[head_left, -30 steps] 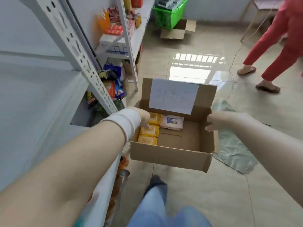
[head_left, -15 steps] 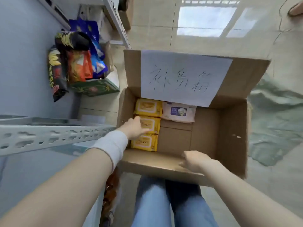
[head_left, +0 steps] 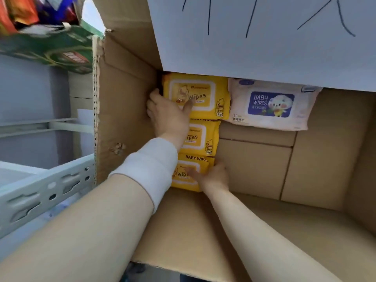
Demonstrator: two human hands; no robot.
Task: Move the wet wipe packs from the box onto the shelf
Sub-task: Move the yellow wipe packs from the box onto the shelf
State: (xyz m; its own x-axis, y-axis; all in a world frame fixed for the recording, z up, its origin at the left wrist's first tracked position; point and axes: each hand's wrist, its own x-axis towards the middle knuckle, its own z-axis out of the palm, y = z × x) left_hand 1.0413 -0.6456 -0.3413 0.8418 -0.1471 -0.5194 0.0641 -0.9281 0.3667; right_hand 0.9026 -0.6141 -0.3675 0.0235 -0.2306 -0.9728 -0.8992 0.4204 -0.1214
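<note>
An open cardboard box holds three yellow wet wipe packs in a column along its left wall, and a white baby wipes pack at the back. My left hand grips the far yellow pack, fingers down its left edge, thumb on top. The middle yellow pack is partly hidden under my wrist. My right hand lies flat on the near yellow pack, fingers spread. The grey metal shelf is on the left.
A white paper sheet with handwriting hangs from the box's back flap and overhangs the far packs. Snack bags and a green carton sit at the upper left. The right part of the box floor is bare cardboard.
The view has dropped close into the box. My left hand slid from the middle pack to the far yellow pack. My right hand left the box's front edge and landed on the near pack.
</note>
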